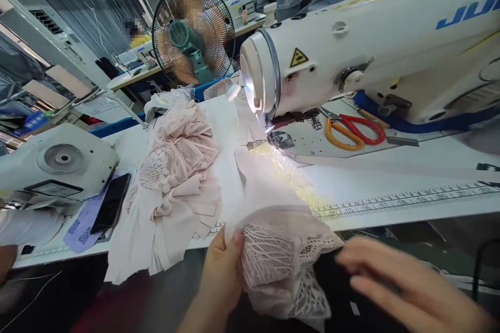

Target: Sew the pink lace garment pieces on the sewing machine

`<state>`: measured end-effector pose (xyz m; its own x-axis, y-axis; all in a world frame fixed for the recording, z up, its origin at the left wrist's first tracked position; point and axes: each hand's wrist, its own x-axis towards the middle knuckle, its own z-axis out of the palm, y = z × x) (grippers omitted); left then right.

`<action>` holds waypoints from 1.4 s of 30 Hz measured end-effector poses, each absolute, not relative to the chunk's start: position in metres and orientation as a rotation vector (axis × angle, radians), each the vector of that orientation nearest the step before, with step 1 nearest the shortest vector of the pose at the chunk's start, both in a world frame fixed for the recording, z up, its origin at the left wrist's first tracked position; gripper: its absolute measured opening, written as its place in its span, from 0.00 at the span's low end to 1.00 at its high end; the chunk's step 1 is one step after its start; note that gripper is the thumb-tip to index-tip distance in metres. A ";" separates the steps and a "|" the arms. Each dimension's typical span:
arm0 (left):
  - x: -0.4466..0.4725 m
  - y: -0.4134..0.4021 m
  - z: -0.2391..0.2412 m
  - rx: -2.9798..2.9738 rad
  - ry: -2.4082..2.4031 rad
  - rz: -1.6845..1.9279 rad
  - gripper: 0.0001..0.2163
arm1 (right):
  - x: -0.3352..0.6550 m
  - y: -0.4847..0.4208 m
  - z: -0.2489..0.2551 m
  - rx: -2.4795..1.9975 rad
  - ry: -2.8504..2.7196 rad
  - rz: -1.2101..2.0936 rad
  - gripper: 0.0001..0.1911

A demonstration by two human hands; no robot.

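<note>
My left hand (222,270) is closed on the left edge of a pale pink lace bra piece (273,250), its thumb on top of the fabric. The piece hangs over the table's front edge, and its plain upper part runs up to the needle area of a white sewing machine (297,73). My right hand (406,281), somewhat blurred, is just right of the scalloped lace tip; its fingers are bent with a gap to the thumb, and nothing shows between them. Yellowish see-through material (292,177) lies beside the fabric under the machine's lamp.
A heap of pale pink lace pieces (175,161) lies left of the work. Scissors (351,132) with orange and red handles rest on the machine bed. Farther left are a black phone (111,203) and another white machine unit (58,161). A fan (193,31) stands behind.
</note>
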<state>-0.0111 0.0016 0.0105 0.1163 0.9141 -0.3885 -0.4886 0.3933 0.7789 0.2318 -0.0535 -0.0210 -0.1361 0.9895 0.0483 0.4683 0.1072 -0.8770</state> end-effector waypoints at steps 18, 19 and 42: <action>-0.001 0.021 0.033 1.507 1.097 0.590 0.19 | 0.220 0.035 0.012 -1.355 -1.785 1.518 0.21; 0.002 0.023 0.034 1.526 1.121 0.566 0.19 | 0.219 0.035 0.014 -1.364 -1.813 1.502 0.21; 0.055 -0.008 0.004 0.142 0.852 0.793 0.22 | 0.243 0.004 0.007 -1.599 -1.960 0.700 0.20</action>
